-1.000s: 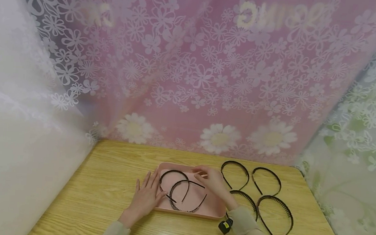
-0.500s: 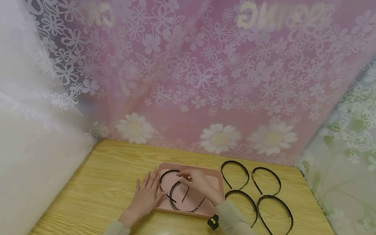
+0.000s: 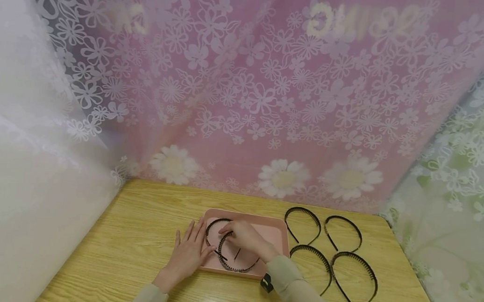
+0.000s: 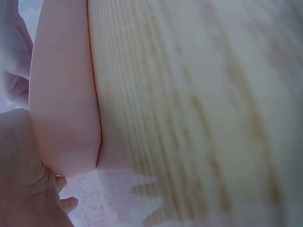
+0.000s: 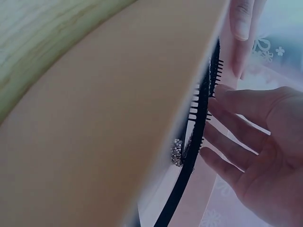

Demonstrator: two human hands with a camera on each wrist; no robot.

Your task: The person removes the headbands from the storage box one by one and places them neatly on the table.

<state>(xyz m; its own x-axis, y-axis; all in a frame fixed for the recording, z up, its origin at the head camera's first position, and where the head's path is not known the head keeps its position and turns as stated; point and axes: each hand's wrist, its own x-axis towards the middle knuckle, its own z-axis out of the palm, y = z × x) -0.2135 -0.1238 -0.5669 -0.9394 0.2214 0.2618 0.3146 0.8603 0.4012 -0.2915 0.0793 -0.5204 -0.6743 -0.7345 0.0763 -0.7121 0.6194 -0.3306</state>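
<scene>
left hand (image 3: pixel 186 250) spread, fingers straight at tray's (image 3: pixel 278 233) left edge, likely bracing it | right hand (image 3: pixel 245 236) touches near headband (image 3: pixel 220 251), in tray overlapping far headband (image 3: pixel 219 220) | pinch: cannot tell

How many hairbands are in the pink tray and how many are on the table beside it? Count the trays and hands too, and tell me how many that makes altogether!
Hairbands inside the pink tray: 2
Hairbands lying on the table: 4
Trays: 1
Hands (one left hand, one right hand): 2
Total: 9
</scene>
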